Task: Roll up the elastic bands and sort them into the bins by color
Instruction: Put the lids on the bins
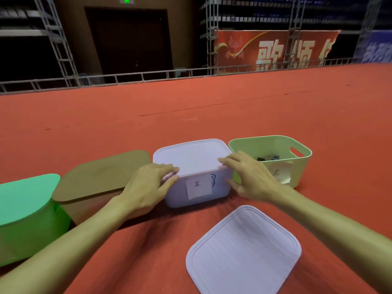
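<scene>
Head view: both hands, left hand (146, 187) and right hand (250, 172), pinch lilac lid (191, 155) on red carpet (191, 102)

A red carpet (233, 107) is spread across the whole floor; a dark seam line (191, 109) is seen running across it, and a pale thread scrap (192, 119) is lying beyond the seam. A grey metal railing (148, 76) is set along the far edge. Grey truss towers (61, 49) are erected behind it. A dark double door (129, 39) is placed under a green exit sign (126, 0). A red banner (273, 49) with large pale characters is hung at right.
</scene>
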Available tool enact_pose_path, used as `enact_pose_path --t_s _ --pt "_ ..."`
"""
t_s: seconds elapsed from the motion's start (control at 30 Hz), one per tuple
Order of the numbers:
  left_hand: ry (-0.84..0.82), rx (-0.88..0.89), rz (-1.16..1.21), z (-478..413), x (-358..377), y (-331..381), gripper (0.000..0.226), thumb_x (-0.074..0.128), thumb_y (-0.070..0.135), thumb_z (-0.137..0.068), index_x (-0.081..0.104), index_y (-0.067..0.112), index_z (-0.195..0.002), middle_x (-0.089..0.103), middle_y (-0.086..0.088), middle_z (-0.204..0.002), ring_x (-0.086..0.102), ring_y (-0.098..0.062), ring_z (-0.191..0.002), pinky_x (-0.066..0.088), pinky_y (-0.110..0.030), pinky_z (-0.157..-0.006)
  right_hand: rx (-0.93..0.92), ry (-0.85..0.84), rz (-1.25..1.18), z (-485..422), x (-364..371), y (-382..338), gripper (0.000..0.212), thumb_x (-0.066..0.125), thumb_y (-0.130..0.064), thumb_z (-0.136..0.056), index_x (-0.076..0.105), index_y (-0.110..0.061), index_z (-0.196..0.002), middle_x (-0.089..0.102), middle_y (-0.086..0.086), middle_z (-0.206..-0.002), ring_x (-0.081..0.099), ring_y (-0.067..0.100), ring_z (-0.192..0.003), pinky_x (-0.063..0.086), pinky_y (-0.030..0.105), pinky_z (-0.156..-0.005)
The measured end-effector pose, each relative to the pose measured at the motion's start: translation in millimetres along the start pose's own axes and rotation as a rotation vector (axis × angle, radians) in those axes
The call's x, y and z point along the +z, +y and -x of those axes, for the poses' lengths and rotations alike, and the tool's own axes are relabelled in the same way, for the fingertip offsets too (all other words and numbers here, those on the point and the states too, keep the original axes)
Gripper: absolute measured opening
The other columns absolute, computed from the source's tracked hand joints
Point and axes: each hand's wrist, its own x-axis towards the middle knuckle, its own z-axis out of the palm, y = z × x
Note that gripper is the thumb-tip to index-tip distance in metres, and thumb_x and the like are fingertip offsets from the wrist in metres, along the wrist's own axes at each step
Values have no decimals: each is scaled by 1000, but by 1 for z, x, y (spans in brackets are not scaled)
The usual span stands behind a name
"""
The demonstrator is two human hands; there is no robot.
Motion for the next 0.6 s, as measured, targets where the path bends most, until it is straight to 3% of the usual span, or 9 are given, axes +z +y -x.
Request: enact_pose_path --t_s 0.07,0.13,0.17,0.23,0.27,0.33,0.43,0.5,0.6 --pt "48 -22 -10 8 -10 14 51 37 55 -99 65 28 -132 66 5 -135 56 -20 -129 47 -38 -104 163 197 -63 41 -6 1 30 77 -13 -80 69 -16 -109 65 -1 -99 61 22 -92 54 35 -67" --pt "223 -156 7 41 -7 39 31 51 47 -96 70 27 -110 72 6 -109 63 -20 -102 53 -38 -82 458 255 -50 94 -7 17 13 78 -14 -79 68 -21 -84 67 -3 -80 64 26 -74 53 37 -62" --pt "261 -278 12 64 0 51 21 58 46 -93 68 28 -95 69 9 -92 63 -21 -88 52 -36 -72 616 161 -24 119 -6 24 13 78 -22 -78 66 -23 -76 67 -5 -73 64 28 -71 53 37 -62" --pt "11 -547 74 112 20 78 28 66 59 -83 62 31 -81 65 11 -78 65 -19 -81 50 -34 -70 781 -71 -18 155 -3 32 19 77 -40 -79 68 -24 -72 66 -10 -71 65 25 -73 53 36 -65" --pt "-120 -656 172 133 32 89 32 68 66 -77 61 35 -82 65 12 -79 66 -15 -86 50 -32 -76 794 -113 -49 164 -2 35 21 76 -45 -79 72 -25 -74 66 -11 -71 65 22 -73 53 35 -65" --pt "-134 -726 346 161 56 112 31 75 64 -67 63 43 -86 66 16 -81 65 -3 -81 51 -24 -80 783 -107 -123 169 -3 34 23 75 -44 -79 71 -24 -67 62 -12 -60 61 15 -65 50 33 -60" --pt "83 -655 613 187 83 156 53 66 61 -41 79 39 -87 64 16 -78 61 12 -82 43 -1 -72 780 -146 -127 166 -1 20 26 69 -40 -72 63 -19 -59 50 -2 -51 52 19 -56 43 35 -55" --pt "235 -706 745 192 93 175 54 64 57 -30 73 63 -83 62 7 -89 59 21 -84 42 2 -71 823 -102 -154 167 1 12 19 69 -37 -72 70 -20 -63 55 -3 -55 58 22 -63 43 34 -57" --pt "314 -683 1000 179 89 195 64 69 51 -27 58 79 -84 64 -10 -104 69 -4 -79 51 -6 -68 901 95 -247 178 -8 12 5 81 -18 -75 81 -23 -72 66 -12 -65 67 19 -70 43 28 -65"
